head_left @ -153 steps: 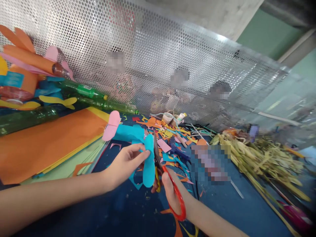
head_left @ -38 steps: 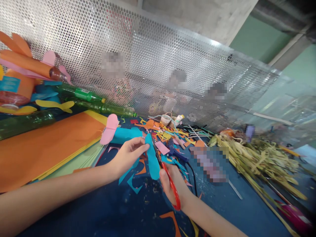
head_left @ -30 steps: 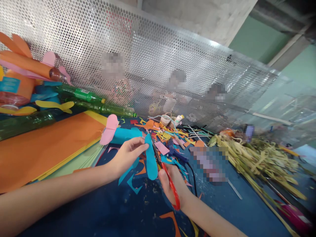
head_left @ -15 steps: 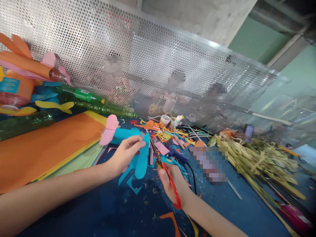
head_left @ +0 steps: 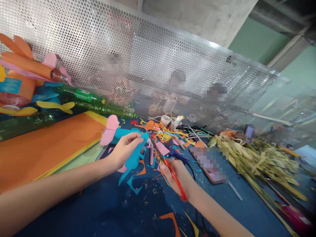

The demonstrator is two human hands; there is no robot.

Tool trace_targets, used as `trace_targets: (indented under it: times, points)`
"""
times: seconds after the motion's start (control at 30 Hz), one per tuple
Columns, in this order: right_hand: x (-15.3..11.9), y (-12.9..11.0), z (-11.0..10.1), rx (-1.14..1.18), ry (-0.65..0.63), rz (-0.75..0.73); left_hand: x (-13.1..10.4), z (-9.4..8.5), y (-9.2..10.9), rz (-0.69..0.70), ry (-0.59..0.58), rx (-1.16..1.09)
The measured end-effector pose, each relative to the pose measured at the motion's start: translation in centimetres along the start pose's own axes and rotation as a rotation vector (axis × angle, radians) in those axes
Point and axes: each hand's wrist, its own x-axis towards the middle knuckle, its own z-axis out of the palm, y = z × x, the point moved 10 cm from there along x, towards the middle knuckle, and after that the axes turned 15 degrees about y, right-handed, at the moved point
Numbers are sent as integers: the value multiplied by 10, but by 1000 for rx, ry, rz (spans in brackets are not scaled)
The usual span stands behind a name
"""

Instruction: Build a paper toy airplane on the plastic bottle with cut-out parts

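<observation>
My left hand (head_left: 128, 149) is closed in a pinch on a piece of blue paper (head_left: 144, 136), whose rounded end sticks out past the fingertips. My right hand (head_left: 178, 176) is wrapped around red-handled scissors (head_left: 175, 180). The blades point up and to the left, with their tips close by the blue paper's edge; whether they touch it I cannot tell. Behind my left hand lies a blue paper-covered roll with a pink paper shape (head_left: 110, 129) at its end. Blue paper offcuts (head_left: 134, 185) are scattered on the dark blue table (head_left: 103, 210) below.
Orange and yellow paper sheets (head_left: 61, 144) are stacked on the left, with green bottles (head_left: 85, 95) behind. Colourful scraps (head_left: 165, 135) and a blue glue gun (head_left: 177, 154) lie ahead. Dry husks (head_left: 261, 161) and a phone (head_left: 208, 164) are on the right. A perforated metal screen (head_left: 158, 65) rises behind.
The blue paper has turned in my left hand, so its long lower part no longer hangs beside the scissors. My right hand and the scissors have shifted slightly right.
</observation>
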Motion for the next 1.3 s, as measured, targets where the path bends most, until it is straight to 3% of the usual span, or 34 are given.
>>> trace_targets:
  times: [0.13,0.3,0.53,0.7,0.83,1.0,1.1,1.3]
  points:
    - [7,11,-3,-62,-84,30,10,-1,-6,41,-30,83]
    - [19,30,-12,-274,-78,7,22,-2,-11,106,-80,199]
    - [24,37,-15,-307,-101,1,24,0,-17,52,-160,247]
    - [19,64,-9,61,-83,237,23,-3,-21,-56,-121,192]
    - [14,83,-1,-38,-121,363,18,-2,-26,-135,-110,116]
    - [20,70,-3,-394,-32,214,17,-6,-25,-113,-23,128]
    - [19,63,4,-392,-11,182,16,-7,-25,-94,23,120]
    - [16,48,6,-575,33,81,7,9,-30,-83,-98,77]
